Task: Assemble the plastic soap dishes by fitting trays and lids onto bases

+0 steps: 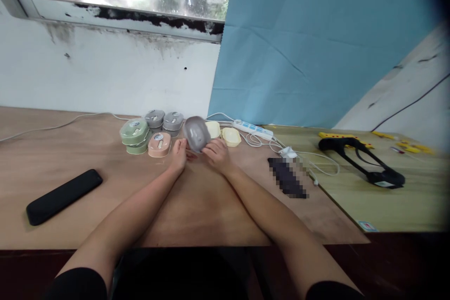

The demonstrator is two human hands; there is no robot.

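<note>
Raised and tilted above the table is a grey plastic box part (197,134), rounded and shiny; I cannot tell whether it is a lid or a base. My right hand (218,153) grips its lower right edge, fingers on the rim. At its lower left, my left hand (179,153) closes on the other side, its fingertips partly hidden. Left of my hands stand a pink lidded box (159,145), a green lidded box (134,133) and two grey lidded boxes (154,118) (173,122). Two pale yellow box parts (213,129) (231,137) lie just beyond my right hand.
A white power strip (253,129) and loose white cables run along the back right. A black oblong case (64,196) lies at the left. Right of it all are a blurred-out dark item (287,178), a black strap frame (362,161) and yellow pieces (415,147).
</note>
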